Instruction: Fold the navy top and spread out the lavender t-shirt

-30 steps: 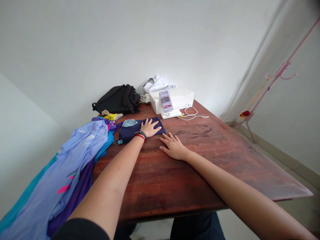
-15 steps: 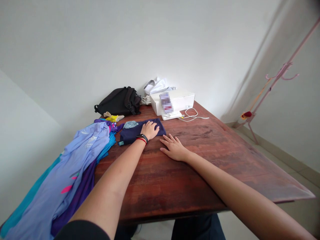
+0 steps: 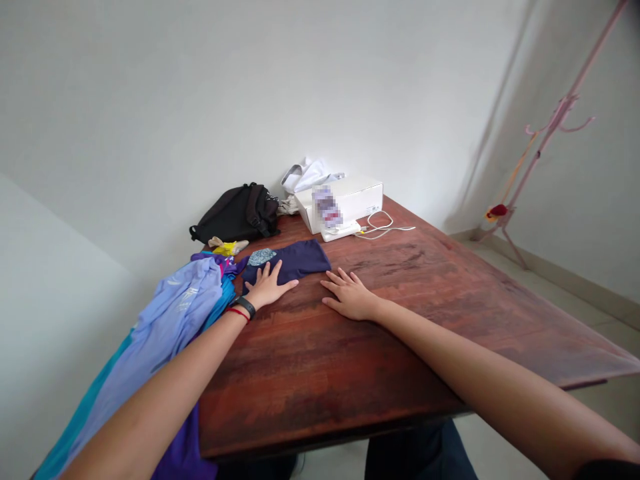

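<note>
A navy blue folded cloth garment (image 3: pixel 305 259) with a pale patterned patch (image 3: pixel 262 256) lies flat on the brown wooden table (image 3: pixel 320 373). My left hand (image 3: pixel 266 285), wearing a dark wristband and a red string, rests with fingers spread over the near left part of the garment. Its fingertips touch the cloth near the patch. My right hand (image 3: pixel 349 293) lies flat on the bare wood, just beyond the garment's near right corner, fingers apart and holding nothing.
Lilac, teal and purple clothes (image 3: pixel 175 300) spill over the table's left edge. Behind stand a black backpack (image 3: pixel 230 213), a yellow and beige item (image 3: pixel 225 247), a white box (image 3: pixel 355 200), white cloth (image 3: pixel 310 175) and a white cable (image 3: pixel 385 227). A pink coat stand (image 3: pixel 543 140) rises at right.
My left hand has slid left across the navy garment, from its right half to its near left part. My right hand stays in place. The view has shifted slightly.
</note>
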Motion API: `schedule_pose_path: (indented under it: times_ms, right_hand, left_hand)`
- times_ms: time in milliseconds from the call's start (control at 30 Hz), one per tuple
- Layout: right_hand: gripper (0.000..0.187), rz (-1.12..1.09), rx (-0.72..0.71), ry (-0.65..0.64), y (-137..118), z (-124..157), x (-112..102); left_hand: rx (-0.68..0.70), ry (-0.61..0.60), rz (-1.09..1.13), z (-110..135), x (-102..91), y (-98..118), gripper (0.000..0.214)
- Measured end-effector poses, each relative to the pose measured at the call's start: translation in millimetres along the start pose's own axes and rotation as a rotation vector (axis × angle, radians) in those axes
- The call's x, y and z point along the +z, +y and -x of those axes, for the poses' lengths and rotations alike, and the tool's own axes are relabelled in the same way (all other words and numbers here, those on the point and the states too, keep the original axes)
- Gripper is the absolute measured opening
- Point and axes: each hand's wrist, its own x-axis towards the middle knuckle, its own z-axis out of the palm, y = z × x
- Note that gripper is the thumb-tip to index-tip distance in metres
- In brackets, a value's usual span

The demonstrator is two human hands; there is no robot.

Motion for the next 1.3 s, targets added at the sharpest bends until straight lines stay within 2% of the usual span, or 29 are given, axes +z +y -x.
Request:
schedule_pose_path:
  times_ms: [100, 433, 700, 867, 1067, 1200, 1300]
  right_hand:
    - [0.066, -0.005, 0.001, -0.005, -0.1, -0.2, -0.3]
    - [0.065, -0.021, 0.007, -0.007, -0.6, 0.5, -1.9]
    - [0.066, -0.024, 0.019, -0.021, -3.0, 1.7, -5.1]
    - [0.065, -0.037, 0.008, -0.012, -2.1, 2.4, -5.5]
    - [0.067, -0.043, 0.002, -0.01, -2.2, 2.4, -5.7]
    - [0.066, -0.029, 0.006, -0.015, -2.9, 2.4, -5.1]
    - [0.066, -0.02, 0.012, -0.028, -2.8, 2.7, -5.4]
  left_hand:
    - [0.016, -0.038, 0.001, -11.2, -1.6, -2.0, 0.102]
    - [-0.032, -0.007, -0.033, -54.6, 0.2, -0.7, 0.098]
    - [-0.019, -0.023, -0.02, -63.1, -5.3, -1.9, 0.101]
    - [-0.041, 0.033, 0.0, -47.4, -2.5, 2.2, 0.114]
    - [-0.125, 0.132, -0.01, 1.4, 18.8, 21.7, 0.097]
    - [-0.049, 0.12, -0.015, 37.8, 35.2, 38.2, 0.093]
    - [0.054, 0.097, 0.011, 54.8, 39.0, 41.9, 0.086]
